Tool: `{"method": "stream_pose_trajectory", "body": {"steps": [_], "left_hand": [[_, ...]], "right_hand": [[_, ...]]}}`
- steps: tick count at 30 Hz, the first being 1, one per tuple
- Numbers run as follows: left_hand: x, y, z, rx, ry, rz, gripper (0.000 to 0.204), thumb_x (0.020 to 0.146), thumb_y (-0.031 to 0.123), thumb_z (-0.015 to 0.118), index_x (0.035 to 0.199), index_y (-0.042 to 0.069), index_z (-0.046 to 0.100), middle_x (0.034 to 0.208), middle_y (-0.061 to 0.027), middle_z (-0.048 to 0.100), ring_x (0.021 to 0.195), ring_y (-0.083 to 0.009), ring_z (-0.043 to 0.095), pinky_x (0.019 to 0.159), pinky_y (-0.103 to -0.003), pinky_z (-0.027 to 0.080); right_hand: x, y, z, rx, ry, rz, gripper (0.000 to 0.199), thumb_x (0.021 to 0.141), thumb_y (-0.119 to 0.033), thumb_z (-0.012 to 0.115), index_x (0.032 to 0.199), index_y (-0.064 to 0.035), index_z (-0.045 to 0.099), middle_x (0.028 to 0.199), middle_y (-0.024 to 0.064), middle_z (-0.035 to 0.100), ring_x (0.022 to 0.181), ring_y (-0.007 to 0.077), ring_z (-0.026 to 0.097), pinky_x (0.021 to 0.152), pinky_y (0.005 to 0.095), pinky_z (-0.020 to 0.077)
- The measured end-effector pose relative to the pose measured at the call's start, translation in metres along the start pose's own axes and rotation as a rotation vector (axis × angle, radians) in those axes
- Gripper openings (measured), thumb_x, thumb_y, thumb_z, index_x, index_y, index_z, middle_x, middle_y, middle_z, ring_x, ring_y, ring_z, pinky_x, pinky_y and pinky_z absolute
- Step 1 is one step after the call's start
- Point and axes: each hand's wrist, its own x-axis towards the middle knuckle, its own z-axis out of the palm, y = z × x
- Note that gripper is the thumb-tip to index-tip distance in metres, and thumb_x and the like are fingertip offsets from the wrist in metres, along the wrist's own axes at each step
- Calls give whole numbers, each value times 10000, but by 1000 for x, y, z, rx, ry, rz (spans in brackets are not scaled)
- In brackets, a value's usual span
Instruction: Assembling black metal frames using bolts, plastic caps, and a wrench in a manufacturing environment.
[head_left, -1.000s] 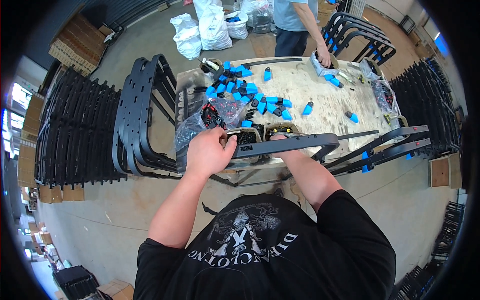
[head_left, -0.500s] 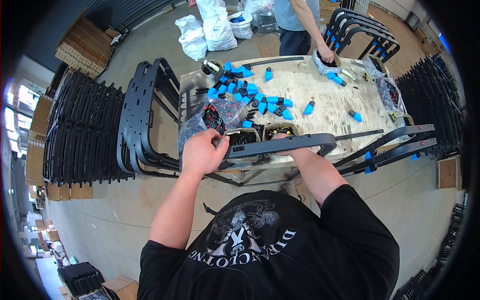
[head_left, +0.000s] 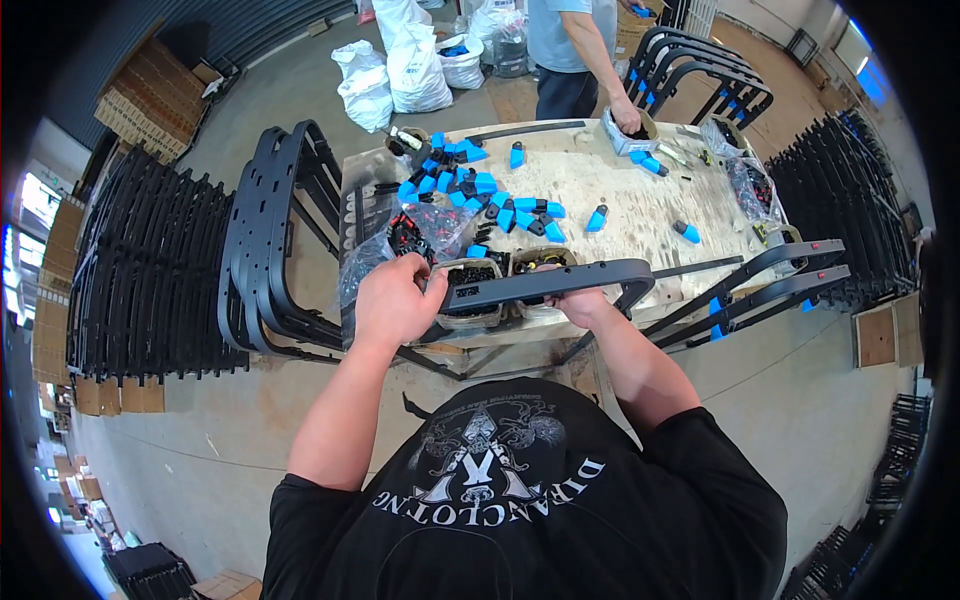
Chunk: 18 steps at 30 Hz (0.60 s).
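Observation:
A dark grey metal tube frame (head_left: 550,284) with rounded bends lies across the near table edge. My left hand (head_left: 393,303) is closed on its left end, thumb over the top side. My right hand (head_left: 582,306) is just beneath the bar near its right bend, its fingers mostly hidden behind it. Past the bar stand a bin of small black parts (head_left: 468,274) and a second bin (head_left: 545,258) holding black and yellow pieces. By my left fingertips, a clear plastic bag (head_left: 445,226) spreads beside black-and-red parts (head_left: 405,236).
Blue-and-black end pieces (head_left: 487,184) are scattered over the wooden table (head_left: 620,170). Across it, a co-worker's hand (head_left: 627,117) reaches into a box (head_left: 640,143). More frames lean at left (head_left: 262,230) and right (head_left: 775,290); dark racks (head_left: 145,265) are stacked further left.
My right hand has drawn back toward me from the bin behind the bar. My left hand keeps its hold on the frame. The whole view has shifted slightly.

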Motion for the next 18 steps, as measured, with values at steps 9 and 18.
{"method": "stream_pose_trajectory", "body": {"steps": [9,18], "left_hand": [[-9,-10,7,-79,148,87,228,862,262,716,876,39,673,761,-113,672,713,-300,651,657,-425,506],[-92,-17,31,-351,537,760,195,701,2,691,852,68,587,736,-77,576,657,-281,573,615,-387,439]], "right_hand": [[-38,8,14,734,-68,265,94,1022,-144,479,1005,-86,551,737,-14,435,630,129,380,617,305,379],[-94,0,18,640,-114,259,167,1048,-231,494,919,-125,498,703,-24,384,569,107,308,572,285,318]]}}
